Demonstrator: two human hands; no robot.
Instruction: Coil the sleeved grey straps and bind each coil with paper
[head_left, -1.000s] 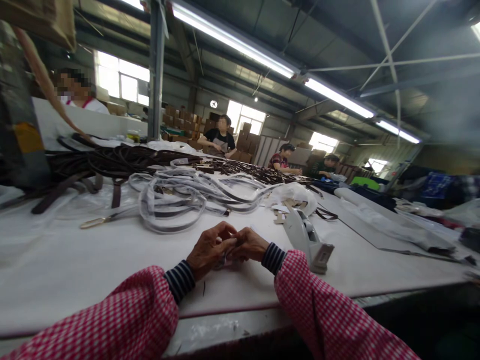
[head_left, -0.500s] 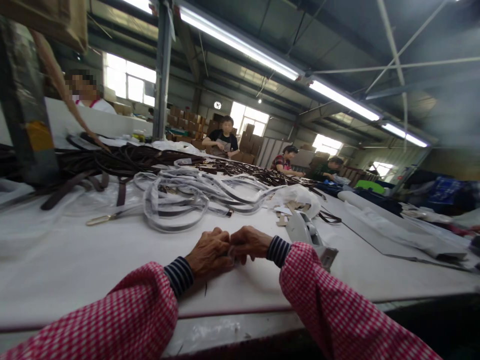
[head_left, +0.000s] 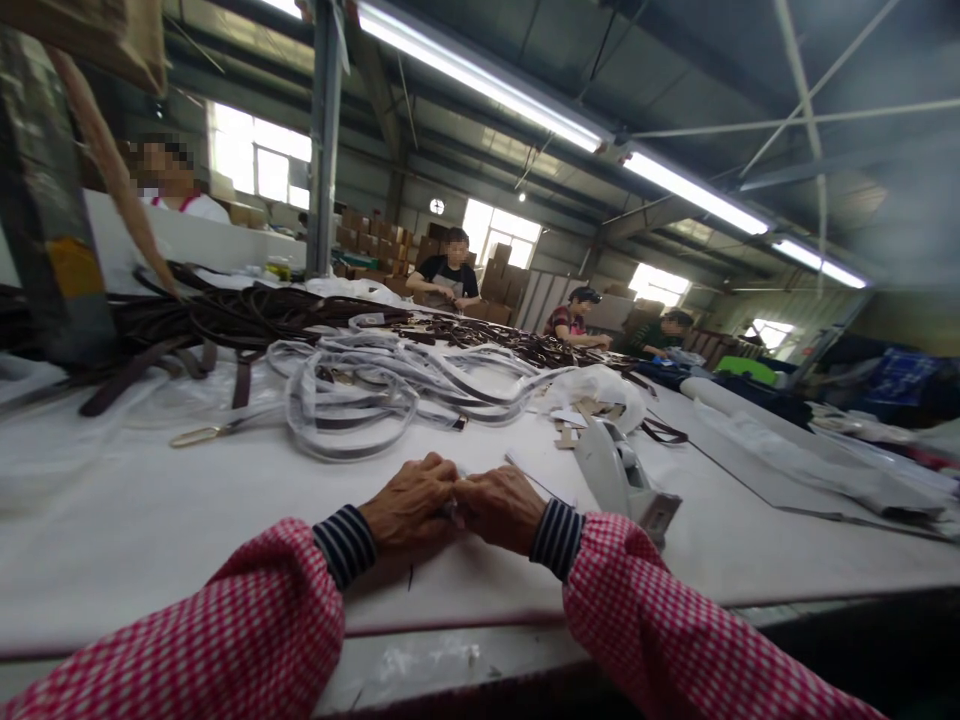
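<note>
My left hand point(head_left: 409, 505) and my right hand point(head_left: 501, 505) rest knuckle to knuckle on the white table point(head_left: 150, 520), near its front edge. Both have their fingers curled in tight over something small that stays hidden between them. Red-and-white checked sleeves with striped cuffs cover my arms. Just beyond my hands lies a coil of pale grey straps point(head_left: 360, 385). To the right of my right hand lies a grey hand tool point(head_left: 622, 480).
Dark brown straps point(head_left: 210, 320) are heaped at the back left. A pair of scissors point(head_left: 206, 432) lies left of the grey coil. A white plastic bag point(head_left: 600, 385) and cardboard pieces sit behind the tool. Other people work at the far side.
My hands have shifted slightly and sunk flatter onto the table, still pressed together. The view has moved a little.
</note>
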